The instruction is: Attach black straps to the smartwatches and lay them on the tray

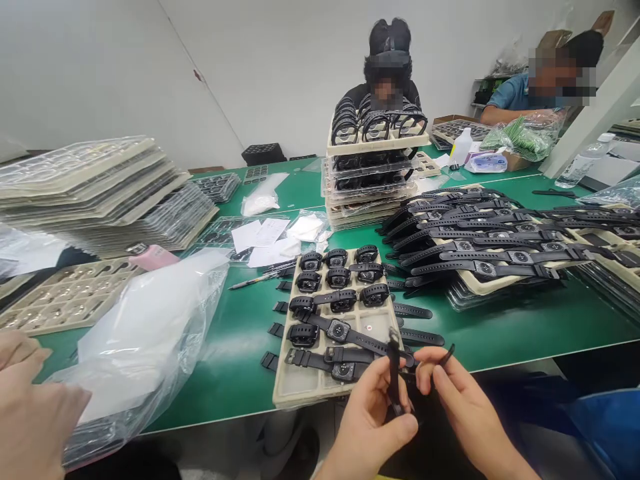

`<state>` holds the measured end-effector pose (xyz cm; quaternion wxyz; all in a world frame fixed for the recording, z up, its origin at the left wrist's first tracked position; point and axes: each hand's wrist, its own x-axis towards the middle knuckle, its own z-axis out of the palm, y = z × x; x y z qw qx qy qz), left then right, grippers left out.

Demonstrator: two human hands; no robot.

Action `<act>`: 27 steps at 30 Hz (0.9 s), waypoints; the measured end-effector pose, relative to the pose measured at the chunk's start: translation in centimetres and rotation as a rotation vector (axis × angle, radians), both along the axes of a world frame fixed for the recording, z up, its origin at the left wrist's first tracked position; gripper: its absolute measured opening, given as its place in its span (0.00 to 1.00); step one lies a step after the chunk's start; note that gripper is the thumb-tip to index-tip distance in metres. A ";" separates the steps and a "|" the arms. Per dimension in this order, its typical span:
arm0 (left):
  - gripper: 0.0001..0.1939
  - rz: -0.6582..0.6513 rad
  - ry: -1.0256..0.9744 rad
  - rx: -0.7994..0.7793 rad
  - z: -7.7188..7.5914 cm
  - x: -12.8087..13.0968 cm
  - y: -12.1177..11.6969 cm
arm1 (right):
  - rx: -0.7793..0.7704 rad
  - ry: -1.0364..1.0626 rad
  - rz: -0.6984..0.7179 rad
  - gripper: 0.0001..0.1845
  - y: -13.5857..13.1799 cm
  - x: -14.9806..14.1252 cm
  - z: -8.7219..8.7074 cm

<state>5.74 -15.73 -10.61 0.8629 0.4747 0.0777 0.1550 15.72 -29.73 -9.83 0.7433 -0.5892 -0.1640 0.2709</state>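
Just past the table's front edge, my left hand (376, 417) grips a black smartwatch (395, 373), one strap standing up between thumb and fingers. My right hand (463, 403) pinches the dark tip of a strap (447, 355), apparently of the same watch; its case is mostly hidden by my fingers. Right behind my hands is a cream compartment tray (297, 385). In its upper cells sit several watches with curled straps (337, 277), while a few with straps laid out, such as one watch (339, 330), lie across the lower cells.
Many flat watches (485, 268) overlap on trays to the right. Tray stacks stand at back centre (370, 193) and left (100, 193). A plastic bag of white sheets (145, 340) lies left, beside another person's hand (35, 400). Two co-workers (390, 60) (525, 93) sit opposite.
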 end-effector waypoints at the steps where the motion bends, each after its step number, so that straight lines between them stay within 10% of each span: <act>1: 0.31 0.012 0.062 0.009 0.2 -0.2 -0.3 | -0.036 0.003 -0.029 0.21 0.4 -0.4 0.3; 10: 0.23 0.185 0.272 0.562 1.2 -0.6 -2.5 | 0.169 -0.232 -0.037 0.34 0.9 -1.1 0.7; 14: 0.18 0.216 0.182 0.865 0.5 -1.1 -2.9 | 0.129 -0.173 -0.099 0.23 -0.3 -1.2 -0.9; 19: 0.36 0.227 0.203 1.032 0.9 -1.5 -2.4 | -0.010 -0.084 -0.126 0.14 -0.7 -1.8 -1.0; 27: 0.07 0.346 -0.085 1.062 3.9 1.4 -1.4 | -0.065 -0.313 -0.216 0.08 0.2 -1.4 -0.8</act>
